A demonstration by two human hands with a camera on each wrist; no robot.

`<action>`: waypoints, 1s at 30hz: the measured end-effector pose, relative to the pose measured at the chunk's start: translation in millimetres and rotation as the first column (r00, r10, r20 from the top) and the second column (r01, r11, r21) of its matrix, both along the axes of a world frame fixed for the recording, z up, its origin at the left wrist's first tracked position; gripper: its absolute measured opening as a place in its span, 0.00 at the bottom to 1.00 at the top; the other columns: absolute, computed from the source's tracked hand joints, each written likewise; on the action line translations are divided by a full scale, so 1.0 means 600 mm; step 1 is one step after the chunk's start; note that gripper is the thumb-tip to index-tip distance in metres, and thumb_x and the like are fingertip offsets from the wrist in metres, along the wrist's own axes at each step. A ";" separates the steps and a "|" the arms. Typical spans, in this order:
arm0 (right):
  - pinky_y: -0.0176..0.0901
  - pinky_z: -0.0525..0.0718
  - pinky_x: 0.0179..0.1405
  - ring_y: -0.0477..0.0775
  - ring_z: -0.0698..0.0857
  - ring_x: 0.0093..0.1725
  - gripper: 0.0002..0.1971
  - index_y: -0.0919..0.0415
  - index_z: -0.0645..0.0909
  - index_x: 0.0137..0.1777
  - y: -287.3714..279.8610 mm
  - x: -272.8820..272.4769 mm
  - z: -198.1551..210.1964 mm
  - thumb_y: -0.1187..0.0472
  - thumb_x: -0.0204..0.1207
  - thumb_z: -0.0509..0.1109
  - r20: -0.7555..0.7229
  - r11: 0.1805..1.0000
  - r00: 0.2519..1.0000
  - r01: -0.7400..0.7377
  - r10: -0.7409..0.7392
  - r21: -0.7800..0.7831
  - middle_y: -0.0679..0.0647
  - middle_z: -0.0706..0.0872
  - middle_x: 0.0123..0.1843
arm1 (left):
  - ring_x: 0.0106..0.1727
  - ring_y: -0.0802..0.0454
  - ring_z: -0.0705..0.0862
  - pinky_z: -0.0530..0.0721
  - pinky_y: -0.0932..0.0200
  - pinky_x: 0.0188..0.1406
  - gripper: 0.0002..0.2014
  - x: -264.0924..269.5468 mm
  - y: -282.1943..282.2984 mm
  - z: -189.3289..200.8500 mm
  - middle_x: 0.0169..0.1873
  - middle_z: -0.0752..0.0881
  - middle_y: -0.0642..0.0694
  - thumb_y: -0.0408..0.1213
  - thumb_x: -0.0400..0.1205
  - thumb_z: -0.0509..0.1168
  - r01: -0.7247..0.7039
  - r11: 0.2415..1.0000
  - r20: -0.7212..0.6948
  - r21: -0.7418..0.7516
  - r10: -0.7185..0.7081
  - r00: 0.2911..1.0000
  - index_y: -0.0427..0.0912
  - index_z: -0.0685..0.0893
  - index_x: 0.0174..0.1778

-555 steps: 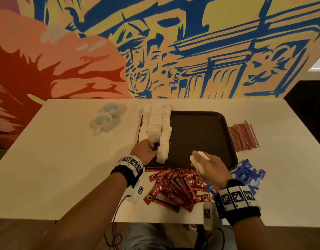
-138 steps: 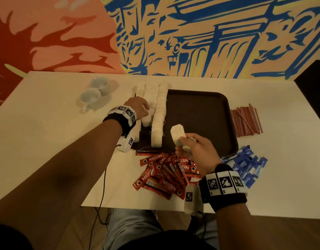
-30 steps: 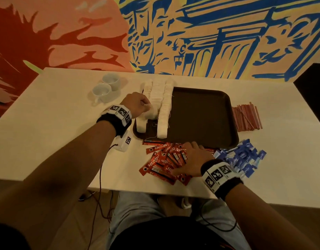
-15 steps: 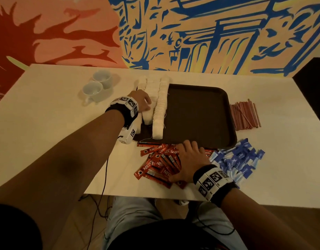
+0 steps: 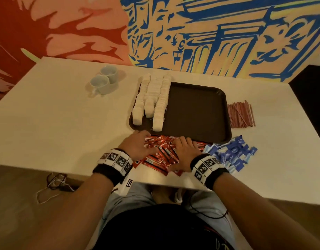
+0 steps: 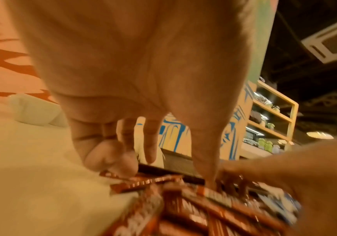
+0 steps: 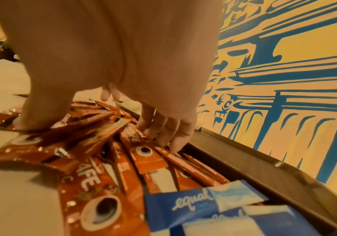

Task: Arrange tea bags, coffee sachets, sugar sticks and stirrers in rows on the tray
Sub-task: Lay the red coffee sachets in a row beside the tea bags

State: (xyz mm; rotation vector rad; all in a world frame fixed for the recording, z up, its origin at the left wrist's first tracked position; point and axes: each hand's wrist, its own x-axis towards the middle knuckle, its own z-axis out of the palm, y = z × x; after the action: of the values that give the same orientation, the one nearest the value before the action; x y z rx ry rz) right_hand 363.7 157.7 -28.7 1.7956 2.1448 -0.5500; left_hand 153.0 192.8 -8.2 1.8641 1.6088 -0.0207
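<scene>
On the counter (image 5: 65, 123), near its front edge, a heap of red coffee sachets (image 5: 162, 152) lay just before the tray (image 5: 197, 112), some of them touching its near rim. Both hands were down on that heap. The left hand (image 5: 137, 147) pressed on its left side with fingers spread and fairly straight, fingertips (image 6: 121, 167) touching the sachets (image 6: 163, 199); it gripped nothing. The right hand (image 5: 184, 154) lay on the right side, thumb planted on one sachet and fingers (image 7: 169, 135) bent down onto others (image 7: 123, 159) close against the tray rim (image 7: 244, 164); whether they pinched any sachet I could not tell.

The tea bags (image 5: 152, 101) stood in three overlapping white rows along the tray's left side, the leftmost row lying over the left rim and the far ends reaching past the back rim. The rest of the tray floor, middle and right, was bare brown.

Blue sugar sticks (image 5: 231, 154) lay piled off the tray's near right corner, touching the sachet heap; one read "equal" (image 7: 204, 201). Red stirrers (image 5: 240, 116) lay bundled just beside the tray's right rim, apart from it. Two pale cups (image 5: 103, 82) stood touching each other, well left of the tray. Wide bare counter stretched left of the heap and right of the sugar.
</scene>
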 end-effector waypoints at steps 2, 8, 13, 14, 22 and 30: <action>0.61 0.67 0.80 0.63 0.68 0.77 0.54 0.59 0.59 0.83 -0.001 0.002 -0.003 0.29 0.66 0.77 0.006 1.000 1.000 -0.024 0.024 0.011 0.58 0.67 0.79 | 0.66 0.47 0.82 0.80 0.45 0.68 0.38 0.014 -0.014 -0.020 0.70 0.75 0.49 0.64 0.73 0.74 0.007 0.998 -0.011 0.058 -0.006 1.000 0.53 0.73 0.76; 0.61 0.69 0.78 0.62 0.70 0.75 0.46 0.60 0.61 0.81 0.003 0.002 -0.015 0.32 0.73 0.73 -0.012 0.998 0.999 -0.038 0.039 0.058 0.58 0.69 0.77 | 0.59 0.46 0.84 0.84 0.48 0.61 0.24 0.035 -0.016 -0.036 0.66 0.78 0.47 0.57 0.79 0.71 0.059 0.974 -0.084 0.220 -0.042 0.996 0.52 0.79 0.68; 0.60 0.68 0.78 0.63 0.70 0.76 0.39 0.59 0.62 0.81 0.005 -0.001 -0.026 0.42 0.78 0.73 -0.037 0.995 0.999 -0.027 0.030 0.093 0.58 0.69 0.77 | 0.54 0.45 0.85 0.84 0.50 0.55 0.13 0.027 -0.011 -0.041 0.57 0.83 0.46 0.51 0.83 0.69 0.071 0.939 -0.089 0.337 -0.043 0.995 0.51 0.84 0.61; 0.60 0.68 0.78 0.63 0.70 0.76 0.37 0.59 0.63 0.81 0.005 -0.002 -0.028 0.43 0.79 0.74 -0.048 0.995 0.999 -0.021 0.026 0.099 0.58 0.70 0.76 | 0.55 0.45 0.85 0.83 0.50 0.55 0.12 0.026 -0.010 -0.040 0.57 0.83 0.46 0.49 0.84 0.69 0.072 0.933 -0.087 0.351 -0.044 0.995 0.51 0.85 0.61; 0.59 0.67 0.79 0.62 0.70 0.76 0.31 0.60 0.63 0.79 0.009 -0.005 -0.040 0.53 0.82 0.72 -0.013 0.992 0.999 -0.044 0.045 0.120 0.59 0.70 0.77 | 0.55 0.43 0.86 0.82 0.49 0.53 0.10 0.009 -0.003 -0.044 0.57 0.87 0.46 0.40 0.87 0.63 0.076 0.911 -0.114 0.406 -0.032 0.993 0.48 0.86 0.60; 0.56 0.70 0.74 0.59 0.74 0.68 0.26 0.59 0.66 0.75 0.019 -0.010 -0.037 0.60 0.80 0.72 -0.010 0.987 0.997 -0.070 0.072 0.144 0.56 0.75 0.70 | 0.53 0.43 0.84 0.84 0.45 0.54 0.08 -0.012 0.010 -0.048 0.55 0.85 0.45 0.37 0.86 0.62 0.050 0.922 -0.102 0.384 -0.011 0.995 0.46 0.84 0.58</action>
State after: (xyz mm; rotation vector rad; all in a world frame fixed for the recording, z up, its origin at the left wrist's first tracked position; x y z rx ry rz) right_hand 357.8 169.0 -50.6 1.7831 2.3020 -0.4026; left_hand 145.7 198.6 -37.0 2.2162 1.7470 0.2097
